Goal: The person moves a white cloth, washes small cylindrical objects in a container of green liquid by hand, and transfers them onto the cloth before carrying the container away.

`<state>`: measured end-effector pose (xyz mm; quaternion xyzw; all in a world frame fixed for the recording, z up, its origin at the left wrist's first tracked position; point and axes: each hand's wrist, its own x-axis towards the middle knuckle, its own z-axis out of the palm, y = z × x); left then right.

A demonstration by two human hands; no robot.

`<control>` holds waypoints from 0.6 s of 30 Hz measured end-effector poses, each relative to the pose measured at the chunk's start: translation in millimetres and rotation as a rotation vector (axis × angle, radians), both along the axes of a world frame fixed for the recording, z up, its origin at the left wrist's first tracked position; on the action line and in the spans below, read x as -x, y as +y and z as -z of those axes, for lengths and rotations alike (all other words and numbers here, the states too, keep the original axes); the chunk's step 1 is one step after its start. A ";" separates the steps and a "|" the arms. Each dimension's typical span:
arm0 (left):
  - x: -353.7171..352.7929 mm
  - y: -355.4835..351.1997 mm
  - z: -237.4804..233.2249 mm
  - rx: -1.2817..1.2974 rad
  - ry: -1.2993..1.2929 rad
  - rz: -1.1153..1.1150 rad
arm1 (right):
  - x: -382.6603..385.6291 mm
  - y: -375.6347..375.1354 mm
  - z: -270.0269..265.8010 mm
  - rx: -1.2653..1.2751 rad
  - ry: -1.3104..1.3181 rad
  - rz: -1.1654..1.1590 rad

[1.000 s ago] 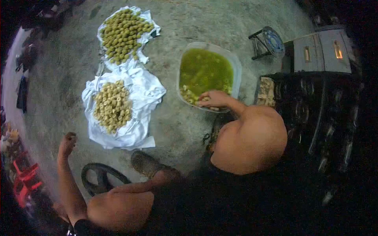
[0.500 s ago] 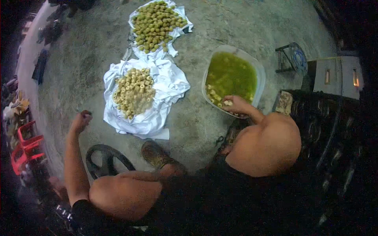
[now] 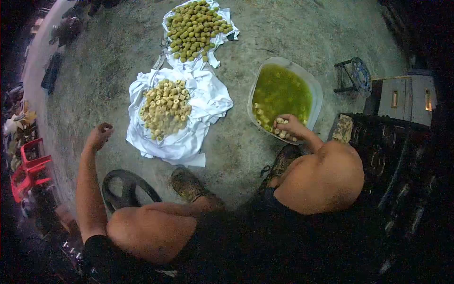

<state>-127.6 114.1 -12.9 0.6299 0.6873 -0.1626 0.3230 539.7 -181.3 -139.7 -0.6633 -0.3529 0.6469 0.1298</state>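
Note:
My right hand [image 3: 289,127] is closed around a few pale, ring-shaped pieces [image 3: 280,121] at the near rim of a clear plastic tub [image 3: 318,102]. Greenish-yellow liquid [image 3: 283,90] fills the tub, and more pale pieces [image 3: 259,113] gather along its near left side. Out over the floor on the left, my left hand [image 3: 100,136] hangs with loosely bent fingers apart and nothing visible in them. Nearest to it is a crumpled white cloth [image 3: 213,97] bearing a heap of pale pieces with holes [image 3: 165,104].
Farther off, round green fruits [image 3: 196,28] lie heaped on another white cloth [image 3: 231,31]. A black steering-wheel-shaped object [image 3: 127,189] rests beside my left leg. A small stool [image 3: 354,78] stands right of the tub, and a red plastic chair [image 3: 33,165] is at far left.
My right hand has lifted slightly at the tub's near rim, with more pale pieces showing in it. My left hand has shifted slightly right and up. The whole view has moved a little.

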 end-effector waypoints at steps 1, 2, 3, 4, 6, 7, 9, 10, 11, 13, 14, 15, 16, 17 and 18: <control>1.8 -1.3 -0.4 -0.009 -0.005 0.012 | -16.9 -7.8 32.2 -0.064 0.089 0.036; 4.9 -4.1 -0.2 -0.015 -0.010 0.025 | -26.8 -9.2 46.1 -0.126 0.177 0.072; 7.7 -6.8 1.5 -0.020 -0.017 0.043 | -28.1 -4.8 39.0 -0.126 0.243 0.129; 19.9 -6.6 5.8 -0.034 -0.038 0.045 | -31.3 -0.6 30.2 -0.127 0.305 0.190; 47.4 -3.8 23.1 -0.059 -0.093 0.061 | -51.9 1.5 38.7 -0.214 0.468 0.290; 43.6 -3.7 17.9 -0.036 -0.059 0.064 | -55.9 6.5 28.7 -0.145 0.403 0.291; 39.1 -9.0 15.4 -0.004 -0.019 0.062 | -46.6 21.2 -5.9 -0.007 0.271 0.297; 47.2 -7.4 18.5 -0.004 -0.010 0.058 | -51.9 17.3 -5.5 -0.042 0.311 0.306; 49.7 -3.1 21.7 -0.010 0.000 0.040 | -57.2 19.7 -0.1 -0.081 0.351 0.300; 22.9 -16.3 -2.7 -0.056 0.007 0.049 | -54.1 30.8 -9.6 -0.041 0.391 0.284; 17.8 -15.6 -20.1 -0.077 0.028 0.059 | -48.1 34.4 -28.0 0.023 0.391 0.303; 22.5 -7.6 -25.8 -0.105 0.029 0.048 | -47.2 44.4 -41.2 0.070 0.380 0.317; 28.9 -3.0 -26.0 -0.137 0.021 0.025 | -51.1 57.1 -37.6 -0.030 0.360 0.179; 34.1 -6.1 -27.5 -0.151 0.018 0.004 | -40.2 73.7 -56.2 -0.002 0.342 0.075; 39.9 -10.1 -30.2 -0.134 0.078 0.080 | -31.2 87.9 -76.0 0.033 0.329 -0.022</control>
